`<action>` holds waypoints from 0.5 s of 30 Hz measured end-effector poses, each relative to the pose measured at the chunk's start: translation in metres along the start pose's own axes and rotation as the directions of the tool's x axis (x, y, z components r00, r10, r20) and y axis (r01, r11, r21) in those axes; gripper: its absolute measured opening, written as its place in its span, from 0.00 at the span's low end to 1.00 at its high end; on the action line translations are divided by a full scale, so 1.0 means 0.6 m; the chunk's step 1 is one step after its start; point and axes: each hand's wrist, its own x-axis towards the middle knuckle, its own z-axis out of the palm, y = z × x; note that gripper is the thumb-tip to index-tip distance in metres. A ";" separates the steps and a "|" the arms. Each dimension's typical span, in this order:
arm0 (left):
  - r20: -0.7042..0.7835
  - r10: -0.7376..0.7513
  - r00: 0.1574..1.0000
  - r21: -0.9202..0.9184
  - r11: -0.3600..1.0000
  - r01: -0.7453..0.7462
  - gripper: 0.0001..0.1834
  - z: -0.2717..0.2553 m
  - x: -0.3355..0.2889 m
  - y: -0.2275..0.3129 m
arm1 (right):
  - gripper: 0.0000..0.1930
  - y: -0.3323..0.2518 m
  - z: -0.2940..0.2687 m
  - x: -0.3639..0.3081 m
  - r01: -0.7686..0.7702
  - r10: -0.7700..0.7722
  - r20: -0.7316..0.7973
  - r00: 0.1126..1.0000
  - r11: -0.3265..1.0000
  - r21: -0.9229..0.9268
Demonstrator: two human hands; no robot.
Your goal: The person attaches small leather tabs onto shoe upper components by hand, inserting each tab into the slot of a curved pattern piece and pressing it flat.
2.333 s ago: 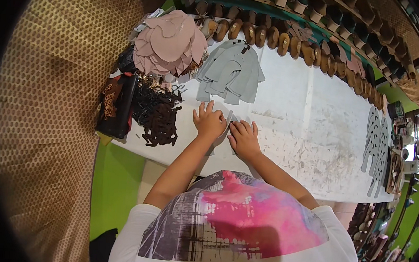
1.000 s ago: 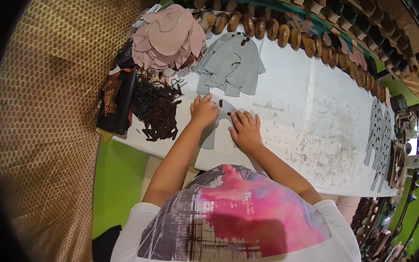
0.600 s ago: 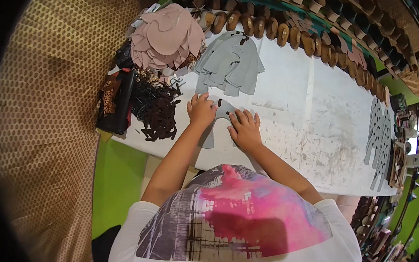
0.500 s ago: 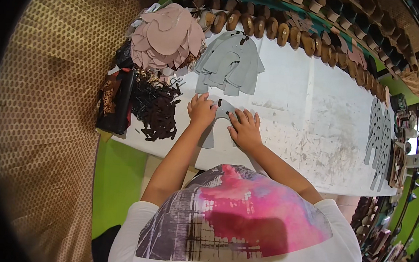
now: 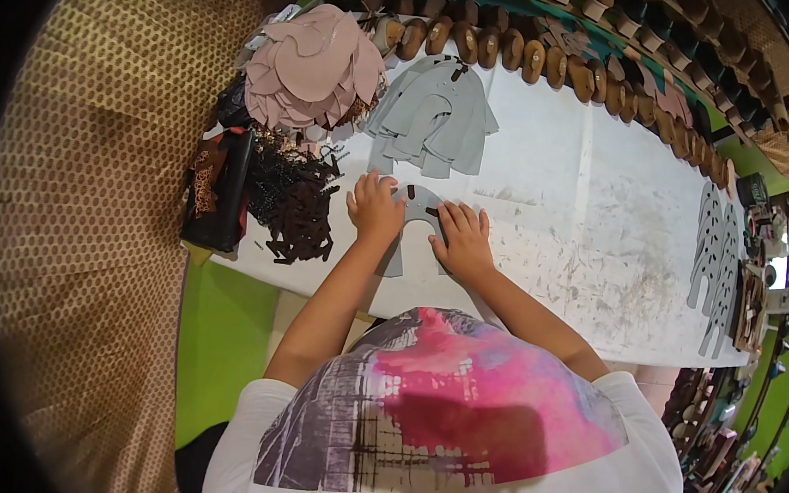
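A grey U-shaped shoe upper piece (image 5: 421,202) lies on the white-covered table in front of me, its curved end away from me. Two small dark brown strips (image 5: 411,192) sit on that curve. My left hand (image 5: 376,212) rests at the piece's left edge, fingers apart and stretched forward. On the right side, my right hand (image 5: 465,241) lies with its fingers flat over the edge, close to the second strip. Just beyond is a fanned pile of similar grey pieces (image 5: 437,120), a dark strip on its top one.
A heap of loose brown strips (image 5: 302,221) lies left of my left arm, beside a black box (image 5: 223,187). Pink cut pieces (image 5: 316,69) are piled behind it. Wooden shoe lasts (image 5: 532,61) line the far edge. Grey pieces with dark strips (image 5: 708,243) lie far right.
My left hand has shifted slightly left, and its fingers have lifted off the top of the curve, showing more of it. The right hand has barely moved.
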 end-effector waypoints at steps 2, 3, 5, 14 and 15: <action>-0.124 0.057 0.991 0.022 0.998 -0.054 0.11 0.000 -0.012 0.011 | 0.27 0.001 0.001 0.000 -0.026 0.026 -0.007 1.000 0.999 0.034; -0.059 0.204 0.977 0.062 0.978 -0.200 0.10 -0.009 -0.019 0.025 | 0.28 0.005 0.000 -0.001 -0.034 0.034 -0.008 0.999 0.999 0.030; 0.010 0.342 0.940 0.092 0.935 -0.342 0.10 -0.014 -0.035 0.034 | 0.29 0.006 -0.003 -0.002 -0.040 0.040 -0.008 0.999 0.999 0.028; 0.010 0.377 0.926 0.129 0.918 -0.375 0.14 -0.016 -0.069 0.025 | 0.24 -0.002 -0.006 -0.003 -0.014 0.015 -0.036 0.999 1.000 0.004; 0.016 0.338 0.941 0.117 0.934 -0.338 0.14 -0.016 -0.072 0.028 | 0.24 -0.002 -0.004 -0.004 -0.010 0.009 -0.045 0.999 1.000 -0.013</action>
